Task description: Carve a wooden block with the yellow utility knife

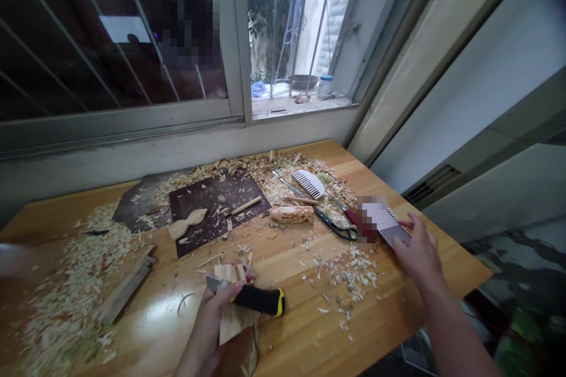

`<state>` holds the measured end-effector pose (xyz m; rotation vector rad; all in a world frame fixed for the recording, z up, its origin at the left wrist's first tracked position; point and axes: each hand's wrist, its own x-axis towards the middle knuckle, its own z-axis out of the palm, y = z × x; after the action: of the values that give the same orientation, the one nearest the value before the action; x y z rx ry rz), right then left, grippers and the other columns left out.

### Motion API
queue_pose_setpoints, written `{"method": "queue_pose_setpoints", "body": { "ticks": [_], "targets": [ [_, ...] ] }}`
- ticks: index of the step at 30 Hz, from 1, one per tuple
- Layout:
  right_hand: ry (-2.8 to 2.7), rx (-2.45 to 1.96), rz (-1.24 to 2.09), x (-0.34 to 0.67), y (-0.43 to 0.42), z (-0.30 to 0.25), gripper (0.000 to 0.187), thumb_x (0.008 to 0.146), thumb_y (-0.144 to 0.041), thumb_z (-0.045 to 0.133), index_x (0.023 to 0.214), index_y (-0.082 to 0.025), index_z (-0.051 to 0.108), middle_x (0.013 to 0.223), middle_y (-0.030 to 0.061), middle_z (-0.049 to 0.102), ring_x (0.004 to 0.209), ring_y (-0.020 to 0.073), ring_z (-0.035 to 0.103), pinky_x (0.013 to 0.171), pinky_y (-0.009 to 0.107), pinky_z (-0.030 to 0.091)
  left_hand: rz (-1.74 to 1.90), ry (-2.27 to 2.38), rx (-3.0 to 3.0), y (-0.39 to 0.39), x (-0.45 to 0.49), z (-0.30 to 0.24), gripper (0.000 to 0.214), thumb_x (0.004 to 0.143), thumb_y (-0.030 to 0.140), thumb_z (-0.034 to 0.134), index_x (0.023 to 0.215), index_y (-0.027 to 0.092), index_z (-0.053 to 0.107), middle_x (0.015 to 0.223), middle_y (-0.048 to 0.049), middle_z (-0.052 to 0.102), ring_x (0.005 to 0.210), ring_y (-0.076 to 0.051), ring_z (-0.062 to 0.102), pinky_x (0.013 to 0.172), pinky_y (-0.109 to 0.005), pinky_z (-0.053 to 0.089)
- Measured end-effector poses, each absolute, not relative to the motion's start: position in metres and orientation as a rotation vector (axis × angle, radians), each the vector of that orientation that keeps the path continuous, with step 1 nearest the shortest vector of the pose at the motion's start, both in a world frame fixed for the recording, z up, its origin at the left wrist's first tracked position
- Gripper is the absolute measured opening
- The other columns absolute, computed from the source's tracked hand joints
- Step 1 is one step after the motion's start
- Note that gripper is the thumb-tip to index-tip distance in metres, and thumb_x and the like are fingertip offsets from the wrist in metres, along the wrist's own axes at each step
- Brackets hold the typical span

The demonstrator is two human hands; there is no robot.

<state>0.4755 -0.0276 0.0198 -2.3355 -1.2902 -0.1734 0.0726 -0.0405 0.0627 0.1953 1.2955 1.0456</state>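
Observation:
My left hand (217, 311) is closed around a pale wood piece (232, 300) and a carving knife with a black and yellow handle (260, 300), low at the table's middle. My right hand (415, 253) reaches out to the right edge, fingers resting on a flat pink and grey object (385, 222); its grip is not clear. Beside that lie red-handled tools (354, 218).
The wooden table (305, 318) is strewn with wood shavings (71, 283). A dark mat (212, 203) holds a carved spoon blank (188, 224). A white comb (308, 182), a carved wooden piece (292, 214), black-handled scissors (331, 225) and wood strips (126, 285) lie around. A barred window stands behind.

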Motion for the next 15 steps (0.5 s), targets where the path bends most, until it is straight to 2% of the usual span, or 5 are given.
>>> {"method": "queue_pose_setpoints", "body": {
  "ticks": [4, 8, 15],
  "targets": [
    [-1.473, -2.28, -0.164, 0.48, -0.009, 0.024, 0.064, 0.068, -0.02, 0.042, 0.13, -0.015, 0.027, 0.109, 0.0059, 0.057, 0.101, 0.0263, 0.046, 0.09, 0.037, 0.033, 1.018, 1.312, 0.177, -0.042, 0.07, 0.061, 0.042, 0.05, 0.02, 0.072, 0.09, 0.025, 0.061, 0.081, -0.0027, 0.069, 0.087, -0.032, 0.062, 0.073, -0.046, 0.05],
    [-1.472, -2.283, -0.149, 0.477, 0.004, 0.029, 0.061, 0.07, -0.02, 0.041, 0.13, -0.012, 0.027, 0.109, 0.007, 0.057, 0.103, 0.0264, 0.045, 0.091, 0.037, 0.032, 1.011, 1.28, 0.178, -0.036, 0.069, 0.06, 0.033, 0.052, 0.022, 0.071, 0.084, 0.024, 0.061, 0.081, -0.0026, 0.068, 0.086, -0.031, 0.062, 0.075, -0.045, 0.049],
    [-1.32, -2.216, -0.262, 0.472, 0.006, 0.031, 0.065, 0.067, -0.015, 0.04, 0.131, -0.012, 0.026, 0.106, 0.0066, 0.058, 0.106, 0.027, 0.043, 0.09, 0.039, 0.034, 1.029, 1.338, 0.153, -0.029, 0.071, 0.066, 0.023, 0.051, 0.021, 0.07, 0.072, 0.021, 0.061, 0.069, -0.0021, 0.066, 0.085, -0.028, 0.061, 0.076, -0.044, 0.047]
  ]
}}
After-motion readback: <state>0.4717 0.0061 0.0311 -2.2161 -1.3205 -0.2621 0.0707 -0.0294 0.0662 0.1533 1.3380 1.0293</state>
